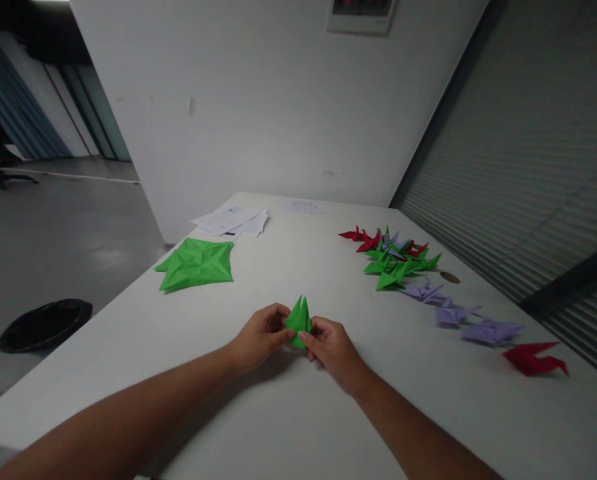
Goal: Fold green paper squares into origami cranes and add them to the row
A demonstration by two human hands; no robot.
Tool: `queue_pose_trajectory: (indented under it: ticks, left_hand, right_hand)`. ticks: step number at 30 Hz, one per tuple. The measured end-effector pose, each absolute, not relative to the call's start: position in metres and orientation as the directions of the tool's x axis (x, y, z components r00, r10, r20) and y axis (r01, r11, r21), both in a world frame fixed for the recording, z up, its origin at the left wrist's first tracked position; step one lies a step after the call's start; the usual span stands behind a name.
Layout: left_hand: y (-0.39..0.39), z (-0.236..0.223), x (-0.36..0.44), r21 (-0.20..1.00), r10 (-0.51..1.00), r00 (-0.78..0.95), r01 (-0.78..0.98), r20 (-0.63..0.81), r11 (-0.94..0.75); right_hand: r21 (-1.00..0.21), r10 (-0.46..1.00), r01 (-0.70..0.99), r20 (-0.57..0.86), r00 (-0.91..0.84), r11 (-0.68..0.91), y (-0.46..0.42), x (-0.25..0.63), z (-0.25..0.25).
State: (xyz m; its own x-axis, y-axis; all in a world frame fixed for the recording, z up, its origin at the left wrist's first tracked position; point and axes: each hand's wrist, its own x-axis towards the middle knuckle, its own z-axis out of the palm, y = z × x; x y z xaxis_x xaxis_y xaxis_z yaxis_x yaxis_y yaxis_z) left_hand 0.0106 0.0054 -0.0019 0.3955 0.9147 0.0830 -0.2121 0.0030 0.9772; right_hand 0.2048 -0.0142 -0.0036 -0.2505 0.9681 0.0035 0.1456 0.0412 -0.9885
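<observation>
A small green folded paper (298, 323) is held upright near the middle of the table, its two narrow points facing up and away from me. My left hand (262, 337) pinches its left edge, thumb in front and fingers curled behind. On the opposite edge, my right hand (332, 347) grips it the same way, with the thumb laid on the lower front. Both hands are closed on the paper, just above the white tabletop. The fingers behind the paper are partly hidden.
Creased green paper sheets (198, 264) lie at the left. To the right is a heap of red, green and purple paper cranes (393, 260), with purple cranes (491, 331) and a red crane (533, 360) nearer. Printed papers (231, 220) lie far back; a black bin (46, 325) stands beside the table.
</observation>
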Motion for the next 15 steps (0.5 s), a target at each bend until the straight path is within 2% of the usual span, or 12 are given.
queue_pose_trajectory:
  ticks: [5, 10, 15]
  left_hand:
    - [0.0071, -0.0057, 0.0102, 0.969, 0.915, 0.394, -0.245, 0.086, 0.014]
    - [0.0073, -0.0085, 0.0098, 0.965, 0.880, 0.464, -0.261, 0.102, 0.026]
    - [0.0054, -0.0055, 0.0073, 0.969, 0.880, 0.467, -0.244, 0.087, 0.034]
  right_hand:
    - [-0.991, 0.969, 0.115, 0.040, -0.246, 0.070, -0.0132, 0.2043, -0.0059]
    - [-0.989, 0.970, 0.126, 0.041, -0.238, 0.073, -0.0110, 0.2043, -0.0076]
    - [-0.943, 0.944, 0.169, 0.247, -0.217, 0.286, -0.0069, 0.2047, -0.0063]
